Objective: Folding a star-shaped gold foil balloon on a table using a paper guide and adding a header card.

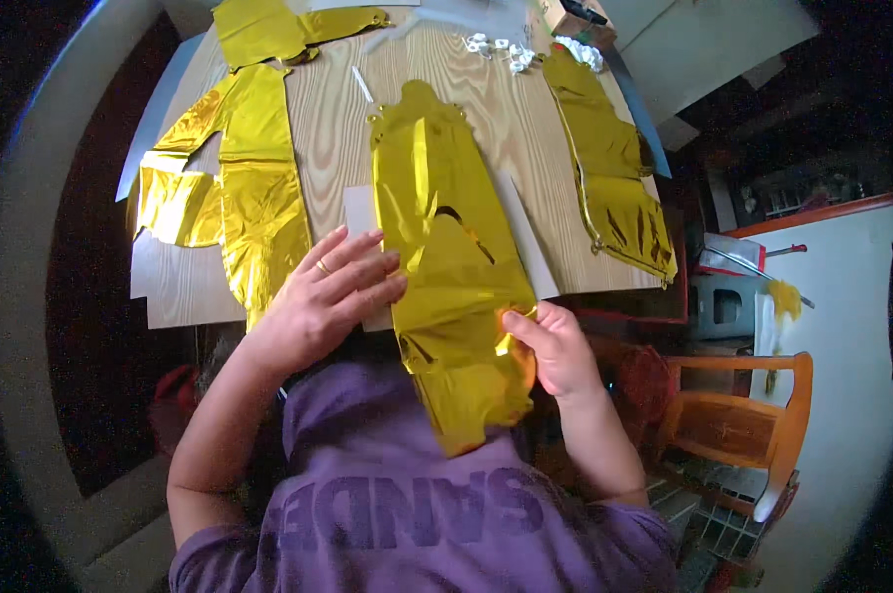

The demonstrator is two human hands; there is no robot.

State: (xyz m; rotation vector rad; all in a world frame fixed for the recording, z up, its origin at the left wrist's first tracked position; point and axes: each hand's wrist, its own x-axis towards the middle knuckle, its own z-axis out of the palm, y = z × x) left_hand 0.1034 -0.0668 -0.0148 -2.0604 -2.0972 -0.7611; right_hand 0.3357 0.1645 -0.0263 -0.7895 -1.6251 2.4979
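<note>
A flat, shiny gold foil piece, which looks like an uninflated foil balloon [446,217], lies lengthwise before me, its near end hanging past the table edge over my lap. It has a rounded tab and small eyelets at its far end, and a dark curved slit near the middle. My right hand [555,346] pinches its right edge between thumb and fingers. My left hand [328,292] is open at its left edge, fingers stretched towards it; whether they touch the foil I cannot tell. A pale sheet [523,232] lies partly beneath the foil.
Another gold foil balloon [258,148] lies creased on the left, with more gold foil [258,35] beyond. A folded one [609,163] is at the right edge. Small white pieces [506,49] and a thin white stick [362,84] lie on the wooden table [328,128]. A wooden chair [738,420] stands right.
</note>
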